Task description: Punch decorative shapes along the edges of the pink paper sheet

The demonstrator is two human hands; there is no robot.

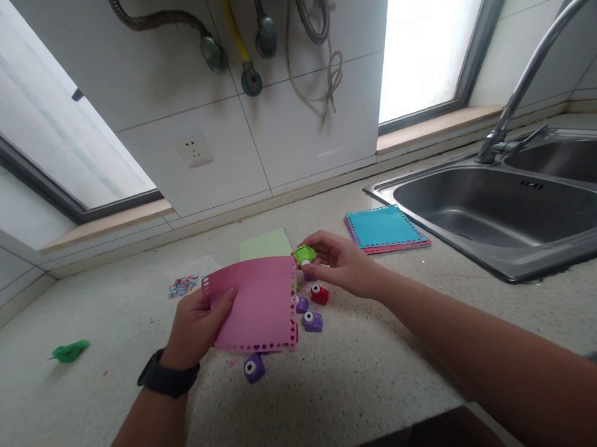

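Note:
My left hand [196, 325] grips the left edge of a pink paper sheet [257, 306] whose borders carry punched shapes. It holds the sheet just above the counter. My right hand [338, 261] pinches a small green craft punch [304, 254] at the sheet's upper right corner. A red punch [319, 294] and two purple punches [312, 321] lie on the counter just right of the sheet. Another purple punch [254, 368] lies below its lower edge.
A light green sheet [265, 244] lies behind the pink one. A stack of blue and pink punched sheets [383, 229] sits beside the steel sink [502, 206] with its tap [526, 85]. Paper confetti [183, 285] and a green scrap [70, 351] lie at left. Hoses hang on the wall.

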